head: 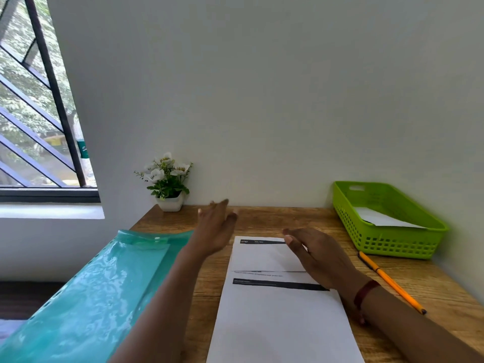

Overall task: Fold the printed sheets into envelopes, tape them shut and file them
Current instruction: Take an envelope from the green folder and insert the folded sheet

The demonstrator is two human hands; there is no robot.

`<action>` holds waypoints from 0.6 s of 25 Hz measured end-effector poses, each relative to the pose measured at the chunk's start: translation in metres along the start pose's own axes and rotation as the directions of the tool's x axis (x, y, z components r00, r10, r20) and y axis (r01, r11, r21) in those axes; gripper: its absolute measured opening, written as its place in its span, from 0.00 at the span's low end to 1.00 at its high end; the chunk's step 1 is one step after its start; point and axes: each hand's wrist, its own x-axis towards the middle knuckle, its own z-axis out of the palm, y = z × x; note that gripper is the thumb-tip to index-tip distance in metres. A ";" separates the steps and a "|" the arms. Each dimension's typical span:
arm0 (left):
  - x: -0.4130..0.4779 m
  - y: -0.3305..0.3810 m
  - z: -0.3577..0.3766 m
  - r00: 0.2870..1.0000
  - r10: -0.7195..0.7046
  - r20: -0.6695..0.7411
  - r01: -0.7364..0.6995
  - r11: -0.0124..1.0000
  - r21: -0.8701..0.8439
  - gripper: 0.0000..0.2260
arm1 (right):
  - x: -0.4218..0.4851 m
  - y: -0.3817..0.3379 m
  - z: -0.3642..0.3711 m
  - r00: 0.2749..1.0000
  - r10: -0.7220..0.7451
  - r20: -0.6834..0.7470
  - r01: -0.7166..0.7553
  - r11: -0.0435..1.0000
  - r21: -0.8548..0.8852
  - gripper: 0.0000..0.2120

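Head view, and the left hand [216, 229] is seen raised above the wooden desk [275, 218], fingers [222, 205] extended and slightly spread, blurred at the tips; nothing is gripped in it. It is held between the teal plastic folder [99, 289] and the printed sheet [277, 305]. Whether its edge brushes the desk cannot be told through the blur.

The right hand [322, 258] is laid low over the sheet's right side, fingers stretched out flat and close together, pointing left. The palm appears to be pressed on the paper; nothing is pinched. A dark red band [365, 293] is worn at that wrist.

The sheet is spread in the middle of the desk, its far part folded towards the person, so that a black header strip [262, 241] is shown on the flap and a second black bar [277, 284] lies just below the fold's edge.

Containers now. A green slotted basket [392, 242] is set at the far right against the wall, and one white folded paper [385, 218] is lying inside it. The teal folder is lying at the left, overhanging the desk edge. An orange pencil [390, 281] is resting beside the basket, and a small potted plant [169, 183] is standing at the back.
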 end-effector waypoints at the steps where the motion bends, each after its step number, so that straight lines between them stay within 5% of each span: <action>1: 0.002 -0.003 -0.009 0.998 -0.047 -0.038 0.046 0.999 -0.024 0.24 | 0.004 -0.005 0.002 1.000 -0.016 -0.006 0.016 1.000 0.008 0.27; 4: 0.001 -0.009 -0.035 0.988 -0.106 -0.108 0.105 0.994 -0.014 0.24 | 0.021 -0.026 0.011 0.994 -0.109 0.009 0.109 0.994 0.012 0.25; 9: -0.037 -0.053 -0.079 0.995 -0.095 -0.024 0.098 0.970 0.223 0.21 | 0.061 -0.068 0.042 0.941 -0.315 0.125 0.328 0.939 -0.099 0.20; 15: -0.078 -0.109 -0.101 0.959 -0.279 -0.052 0.282 0.914 0.293 0.23 | 0.100 -0.123 0.095 0.839 -0.470 0.272 0.520 0.841 -0.149 0.20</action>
